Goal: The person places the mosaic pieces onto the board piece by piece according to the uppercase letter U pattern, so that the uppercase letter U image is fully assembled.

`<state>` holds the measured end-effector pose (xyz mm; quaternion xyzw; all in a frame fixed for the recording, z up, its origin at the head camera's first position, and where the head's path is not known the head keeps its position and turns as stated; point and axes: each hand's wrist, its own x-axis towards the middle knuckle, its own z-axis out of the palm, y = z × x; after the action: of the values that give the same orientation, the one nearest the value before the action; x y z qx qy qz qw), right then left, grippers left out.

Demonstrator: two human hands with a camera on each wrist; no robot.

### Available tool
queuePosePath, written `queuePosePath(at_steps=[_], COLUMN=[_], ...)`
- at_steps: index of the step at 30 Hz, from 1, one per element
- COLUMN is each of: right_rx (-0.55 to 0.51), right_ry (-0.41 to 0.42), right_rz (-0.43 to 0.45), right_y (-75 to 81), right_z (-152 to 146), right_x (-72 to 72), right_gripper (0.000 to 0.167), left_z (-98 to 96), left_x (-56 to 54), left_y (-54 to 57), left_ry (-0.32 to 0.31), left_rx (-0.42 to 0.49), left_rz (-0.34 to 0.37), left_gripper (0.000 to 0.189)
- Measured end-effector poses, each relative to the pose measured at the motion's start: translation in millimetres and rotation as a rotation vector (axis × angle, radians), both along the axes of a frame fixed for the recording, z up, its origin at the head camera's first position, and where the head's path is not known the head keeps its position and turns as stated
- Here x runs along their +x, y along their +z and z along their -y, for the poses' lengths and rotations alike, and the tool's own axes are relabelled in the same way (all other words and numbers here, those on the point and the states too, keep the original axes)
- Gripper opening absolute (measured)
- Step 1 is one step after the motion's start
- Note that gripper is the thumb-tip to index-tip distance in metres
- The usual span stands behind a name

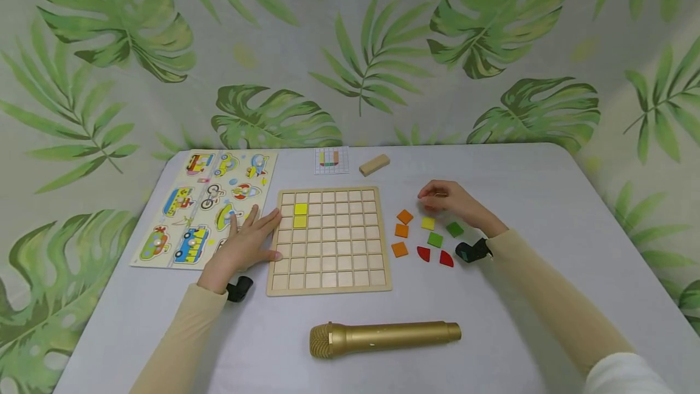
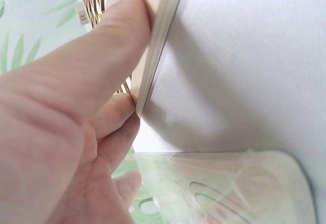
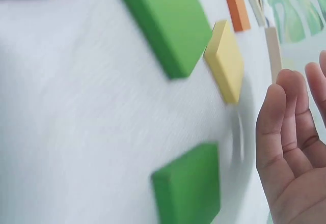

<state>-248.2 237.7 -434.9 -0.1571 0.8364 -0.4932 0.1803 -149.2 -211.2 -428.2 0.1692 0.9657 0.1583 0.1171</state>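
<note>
Microphone [image 1: 385,339], left hand [image 1: 242,248] on board edge [image 1: 276,236]

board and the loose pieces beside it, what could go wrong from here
The left hand touches the left edge of the board; a push there might slide it into the orange tiles lying close to its right side.

The right hand has its wrist camera close to a red piece, which a sweep of that arm could knock.

Orange, green, yellow and red tiles [image 1: 428,223], beige gridded board [image 1: 344,248], gold microphone [image 1: 394,336]
</note>
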Motion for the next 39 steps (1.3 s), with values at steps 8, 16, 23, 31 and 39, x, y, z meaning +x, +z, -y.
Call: queuePosePath(at_steps=[8,16,23,31,39], right_rx=[0.014,0.029,0.066,0.214,0.237], right_ry=[-0.029,-0.013,0.054,0.098,0.096], right_rz=[-0.029,-0.040,-0.099,-0.220,-0.238], right_y=[-5.5,-8.2,-1.8,-12.5,-10.2], right_z=[-15.9,-20.0,-10.6,-4.1,-0.8], right_x=[5.1,10.3,21.1,22.5,24.2], right_gripper=[0.022,0.018,0.014,0.017,0.021], left_z=[1.0,1.5,1.6,1.6,0.9], left_x=[0.4,0.3,0.2,0.2,-0.1], left_y=[-0.5,0.7,2.4,1.2,0.0], left_ry=[0.004,0.003,0.004,0.000,0.003], left_rx=[0.004,0.011,0.015,0.026,0.019], left_rz=[0.002,-0.009,-0.004,-0.004,-0.001], left_gripper=[0.086,0.085,0.084,0.084,0.085])
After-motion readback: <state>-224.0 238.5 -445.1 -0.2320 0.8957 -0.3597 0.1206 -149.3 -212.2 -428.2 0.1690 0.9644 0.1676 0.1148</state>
